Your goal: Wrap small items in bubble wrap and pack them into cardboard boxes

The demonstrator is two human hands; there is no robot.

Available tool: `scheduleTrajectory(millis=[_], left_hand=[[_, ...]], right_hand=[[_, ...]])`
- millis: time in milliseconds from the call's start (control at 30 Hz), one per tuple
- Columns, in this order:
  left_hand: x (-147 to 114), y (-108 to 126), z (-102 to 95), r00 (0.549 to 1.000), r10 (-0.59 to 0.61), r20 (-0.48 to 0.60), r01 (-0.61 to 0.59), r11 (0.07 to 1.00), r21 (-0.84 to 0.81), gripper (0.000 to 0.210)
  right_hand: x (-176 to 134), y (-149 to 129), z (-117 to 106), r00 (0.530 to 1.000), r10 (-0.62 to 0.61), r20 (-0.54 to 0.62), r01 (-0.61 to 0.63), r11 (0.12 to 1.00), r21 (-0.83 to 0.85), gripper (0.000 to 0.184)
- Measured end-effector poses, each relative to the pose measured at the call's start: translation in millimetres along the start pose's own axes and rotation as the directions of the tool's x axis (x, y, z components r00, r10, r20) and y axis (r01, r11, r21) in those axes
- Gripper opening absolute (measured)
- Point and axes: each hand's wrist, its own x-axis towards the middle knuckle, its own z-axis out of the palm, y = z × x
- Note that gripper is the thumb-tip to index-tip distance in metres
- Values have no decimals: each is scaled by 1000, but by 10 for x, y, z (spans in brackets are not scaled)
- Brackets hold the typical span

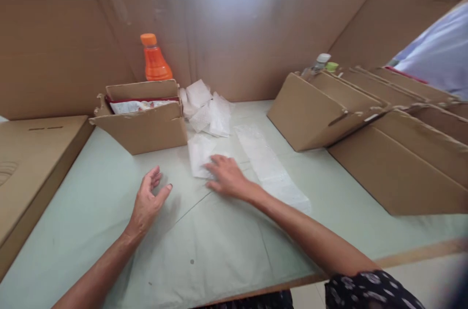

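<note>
My right hand (227, 176) reaches over the middle of the table with its fingers spread, the fingertips on or just over a folded white translucent sheet (199, 155); whether they touch it I cannot tell. My left hand (148, 200) is raised above the cloth to the left, thumb and fingers apart, with nothing in it. A long strip of the same thin translucent material (272, 167) lies flat to the right of my right hand, partly behind my forearm. Behind the folded sheet is a loose pile of folded translucent pieces (210, 109).
A small open cardboard box (153, 128) holding printed packets stands at left, an orange bottle (157, 63) behind it. Several open cardboard boxes (321, 109) line the right side. A flat cardboard box (40, 153) lies far left. Cardboard walls the back; a person's light sleeve (438, 50) shows at right.
</note>
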Motion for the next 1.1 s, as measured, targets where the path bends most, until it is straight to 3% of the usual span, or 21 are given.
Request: scheduleTrajectory(millis=[100, 167, 200, 267, 367, 433, 533, 633, 733, 833, 900, 967, 1033, 1067, 1100], left_hand=[[-11, 235, 244, 992, 46, 114, -60, 991, 121, 81], [45, 335, 363, 988, 72, 134, -101, 970, 223, 89], [82, 357, 402, 987, 88, 131, -121, 955, 269, 91], [166, 354, 447, 985, 132, 114, -163, 929, 333, 91], [296, 308, 484, 978, 183, 103, -207, 916, 343, 73], [356, 299, 498, 980, 162, 114, -188, 942, 277, 64], [351, 353, 449, 987, 54, 153, -59, 998, 26, 65], [227, 481, 290, 959, -75, 272, 155, 945, -288, 64], [24, 625, 141, 916, -119, 382, 278, 876, -394, 52], [-206, 698, 116, 891, -142, 431, 334, 848, -411, 47], [-355, 684, 147, 866, -166, 471, 391, 813, -432, 48], [-483, 625, 176, 825, -183, 534, 456, 774, -439, 49], [-572, 547, 175, 756, -183, 628, 528, 738, -420, 50], [-600, 513, 162, 718, -170, 675, 561, 716, -416, 52], [-618, 489, 144, 687, -147, 712, 589, 687, -426, 55]], right_hand=[[-297, -350, 22, 936, -344, 74, 330, 931, 152, 50], [-536, -305, -45, 923, -383, -21, 376, 892, 249, 45], [-651, -183, -89, 946, -312, -84, 323, 912, 253, 42], [-856, 199, -166, 981, -65, -184, 97, 980, 174, 39], [-1114, 778, -190, 944, 242, -225, -257, 966, -40, 43], [-1269, 958, -142, 910, 349, -225, -378, 920, -102, 41], [-1421, 877, -64, 927, 316, -201, -319, 948, 17, 34], [-1411, 613, -106, 943, 240, -232, -173, 945, 276, 32], [-1244, 394, -237, 943, 258, -210, -120, 853, 508, 38], [-982, 221, -269, 955, 264, -135, -106, 730, 675, 63], [-823, 105, -213, 964, 247, -99, -72, 602, 796, 73], [-734, -9, -159, 982, 179, -53, -25, 405, 914, 65], [-743, -119, -178, 991, 119, -59, 27, 257, 966, 44], [-780, -173, -229, 989, 114, -93, 61, 256, 965, 34], [-834, -223, -304, 984, 110, -140, 99, 314, 944, 27]])
